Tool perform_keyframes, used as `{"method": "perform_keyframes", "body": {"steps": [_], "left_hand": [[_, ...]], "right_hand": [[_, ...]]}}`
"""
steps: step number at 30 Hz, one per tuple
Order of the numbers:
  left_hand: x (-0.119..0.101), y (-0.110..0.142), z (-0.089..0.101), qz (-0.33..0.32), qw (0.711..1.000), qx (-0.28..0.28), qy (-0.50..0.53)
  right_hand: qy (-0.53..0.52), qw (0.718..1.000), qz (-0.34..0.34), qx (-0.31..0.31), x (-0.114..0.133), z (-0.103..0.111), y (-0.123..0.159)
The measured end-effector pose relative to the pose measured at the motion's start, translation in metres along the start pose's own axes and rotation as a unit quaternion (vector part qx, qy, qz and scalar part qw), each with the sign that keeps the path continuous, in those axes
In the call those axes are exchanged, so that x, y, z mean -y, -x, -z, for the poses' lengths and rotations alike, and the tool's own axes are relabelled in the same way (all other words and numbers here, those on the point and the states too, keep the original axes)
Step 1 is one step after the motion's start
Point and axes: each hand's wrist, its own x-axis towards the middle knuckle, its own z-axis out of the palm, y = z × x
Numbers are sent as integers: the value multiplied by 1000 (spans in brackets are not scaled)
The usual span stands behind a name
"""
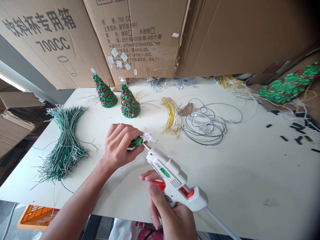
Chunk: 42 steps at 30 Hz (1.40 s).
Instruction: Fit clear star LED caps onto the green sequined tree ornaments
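Observation:
My left hand (119, 145) is closed around a small green glitter tree (137, 141) with a clear star (148, 135) at its tip, held sideways over the white table (240, 173). My right hand (172, 213) grips a white hot glue gun (175, 180), one finger on its orange trigger. The gun's nozzle touches the tree just below the star. Two finished green trees with red bands, one tree (105, 91) and another tree (129, 102), stand upright at the back left.
A bundle of green wires (64, 141) lies at the left. Yellow wires (172, 116) and coiled grey wire (207, 123) lie mid-table. Cardboard boxes (140, 36) wall the back. A green glitter heap (287, 86) and small black pieces (297, 133) sit right.

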Motion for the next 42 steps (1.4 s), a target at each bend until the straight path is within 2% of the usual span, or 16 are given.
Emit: {"method": "perform_keyframes", "body": {"steps": [6, 14, 20, 29, 42], "left_hand": [[-1, 1, -1, 6, 1000, -8, -3], [-1, 4, 0, -12, 1000, 3, -6], [-1, 3, -1, -6, 1000, 4, -1], [-4, 2, 0, 0, 1000, 3, -15], [-3, 3, -1, 5, 1000, 2, -14]], "right_hand": [[0, 1000, -24, 8, 2, 1, -2], [66, 996, -13, -55, 6, 0, -5], [27, 998, -40, -27, 3, 1, -3], [10, 999, 43, -31, -7, 1, 1], [64, 995, 57, -54, -8, 8, 4]]}}
